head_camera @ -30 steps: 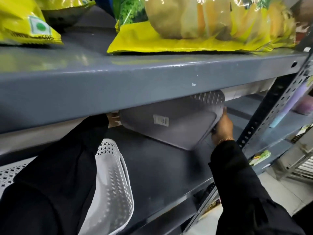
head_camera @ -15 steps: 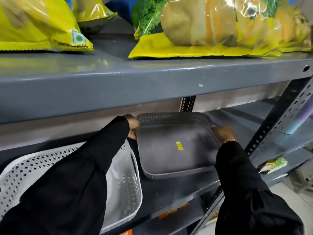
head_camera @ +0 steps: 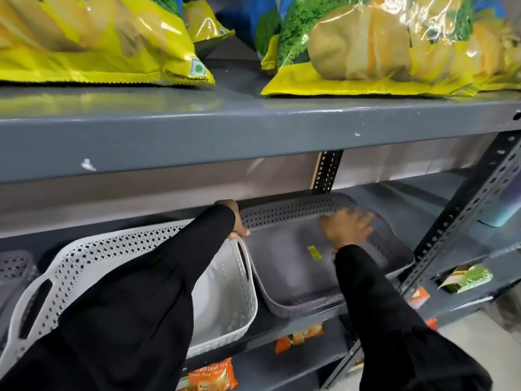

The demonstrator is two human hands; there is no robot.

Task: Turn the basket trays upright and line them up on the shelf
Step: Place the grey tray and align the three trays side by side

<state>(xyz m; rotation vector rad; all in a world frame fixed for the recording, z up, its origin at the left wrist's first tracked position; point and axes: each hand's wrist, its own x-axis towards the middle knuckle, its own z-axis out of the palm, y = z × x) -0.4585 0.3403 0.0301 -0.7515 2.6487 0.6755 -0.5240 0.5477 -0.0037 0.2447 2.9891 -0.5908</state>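
Note:
A dark grey perforated basket tray sits upright on the middle shelf, a yellow sticker on its floor. My left hand curls over its back left corner rim, right where it meets a white perforated basket tray, also upright, beside it on the left. My right hand is motion-blurred, fingers spread, inside the grey tray near its back right side. Black sleeves hide much of the white tray. Another grey tray shows at the far left edge.
The upper shelf hangs low over the trays and carries large yellow snack bags. A perforated steel post stands right of the grey tray. Orange packets lie on the shelf below.
The grey tray went from tilted with its underside facing me to flat and upright beside the white tray. My right hand left the tray's right rim and moved over its inside.

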